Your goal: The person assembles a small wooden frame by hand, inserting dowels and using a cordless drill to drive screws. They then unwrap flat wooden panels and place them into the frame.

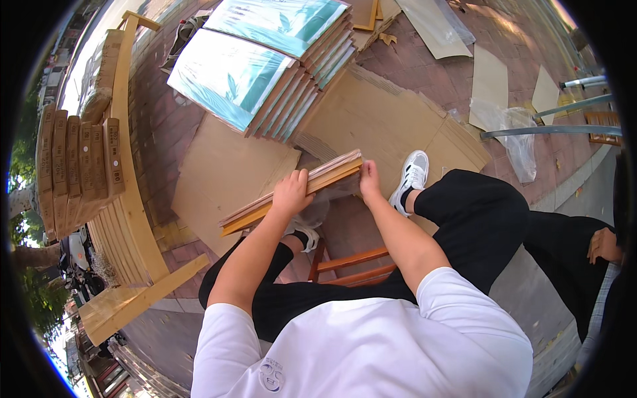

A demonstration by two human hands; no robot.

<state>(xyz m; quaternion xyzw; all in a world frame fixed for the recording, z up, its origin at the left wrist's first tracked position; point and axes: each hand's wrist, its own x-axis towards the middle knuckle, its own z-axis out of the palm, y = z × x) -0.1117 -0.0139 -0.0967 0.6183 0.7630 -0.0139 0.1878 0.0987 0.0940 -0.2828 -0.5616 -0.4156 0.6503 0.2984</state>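
Note:
A framed panel [335,174] stands on its long edge in front of my knees, showing a yellow-brown wooden side and a paler strip along the far side. My left hand [292,193] is closed over its upper edge near the middle. At its right end, my right hand [369,180] grips the corner, fingers partly hidden behind it. Clear plastic film [313,213] hangs or lies just below the panel. Beyond it, flattened cardboard sheets [225,169] cover part of the brick paving.
Two piles of flat panels with teal-and-white printed tops [232,76] stand ahead. At left, brown cartons [79,166] rest on a wooden bench [142,225]. A red-brown stool [352,262] is under me. Loose boards [490,79] and plastic [521,142] lie right. Another person's hand [602,245] shows far right.

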